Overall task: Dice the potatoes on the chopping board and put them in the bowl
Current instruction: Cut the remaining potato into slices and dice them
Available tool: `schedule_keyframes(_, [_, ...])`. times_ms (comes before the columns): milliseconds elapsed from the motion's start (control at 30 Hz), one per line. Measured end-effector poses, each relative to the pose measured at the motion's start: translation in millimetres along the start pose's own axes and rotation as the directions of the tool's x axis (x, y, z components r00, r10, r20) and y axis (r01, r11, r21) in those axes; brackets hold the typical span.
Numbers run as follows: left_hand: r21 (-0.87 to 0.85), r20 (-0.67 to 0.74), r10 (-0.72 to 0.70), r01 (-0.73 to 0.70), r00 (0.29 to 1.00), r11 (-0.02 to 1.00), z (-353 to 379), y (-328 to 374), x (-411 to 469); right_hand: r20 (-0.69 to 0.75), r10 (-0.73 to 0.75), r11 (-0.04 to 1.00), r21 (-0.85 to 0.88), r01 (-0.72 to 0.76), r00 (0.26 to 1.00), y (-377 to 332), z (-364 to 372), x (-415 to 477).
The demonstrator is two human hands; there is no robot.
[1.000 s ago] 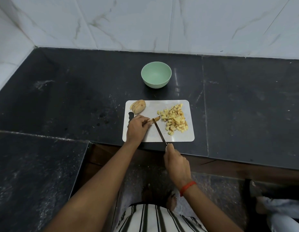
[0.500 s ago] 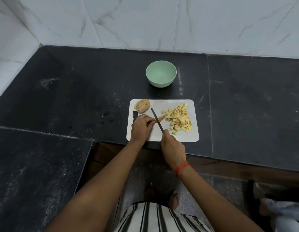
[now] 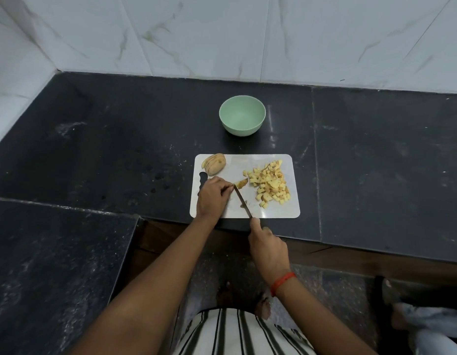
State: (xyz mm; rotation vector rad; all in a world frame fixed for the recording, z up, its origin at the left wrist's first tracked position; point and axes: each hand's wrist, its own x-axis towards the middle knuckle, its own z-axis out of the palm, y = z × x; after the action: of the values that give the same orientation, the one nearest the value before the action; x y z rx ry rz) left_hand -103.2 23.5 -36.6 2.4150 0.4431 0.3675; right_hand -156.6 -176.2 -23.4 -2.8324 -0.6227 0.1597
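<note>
The fingers of our left hand (image 3: 212, 196) seem to pinch the little potato piece (image 3: 241, 183), hard and slippery, by its end, while our right hand (image 3: 267, 243) grips the knife (image 3: 242, 202).

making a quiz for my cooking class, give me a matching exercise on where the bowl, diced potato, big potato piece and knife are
Things: 1 bowl; 2 diced potato; 3 big potato piece; 4 knife
Places: a right side of the chopping board; b in the right hand; c on the counter behind the board; d far left corner of the board
Pairs: 1-c; 2-a; 3-d; 4-b
</note>
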Motion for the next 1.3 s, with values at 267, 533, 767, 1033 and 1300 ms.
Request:
schedule_keyframes(267, [-0.088,0.013,-0.052,0.053,0.999,0.995,-1,4,-3,0.005,0.006,0.999,-0.052,-0.006,1.000,-19,3,37])
schedule_keyframes(533, [-0.104,-0.007,-0.024,0.024,1.000,0.994,-5,-2,-10,-0.042,-0.004,0.998,0.064,0.007,0.999,-25,11,40])
schedule_keyframes(767, [-0.064,0.008,0.030,-0.030,1.000,0.998,-7,-4,-8,-0.012,0.010,0.997,0.070,-0.010,1.000,-23,10,46])
schedule_keyframes(1033, [-0.022,-0.011,0.075,-0.076,0.997,0.997,-6,-6,-8,-0.046,-0.004,1.000,-0.005,0.004,0.999,-31,6,53])
schedule_keyframes(1300, [-0.011,-0.038,-0.008,0.007,0.999,1.000,1,2,-9,0.038,0.009,0.996,0.094,-0.012,0.999,-4,2,-1])
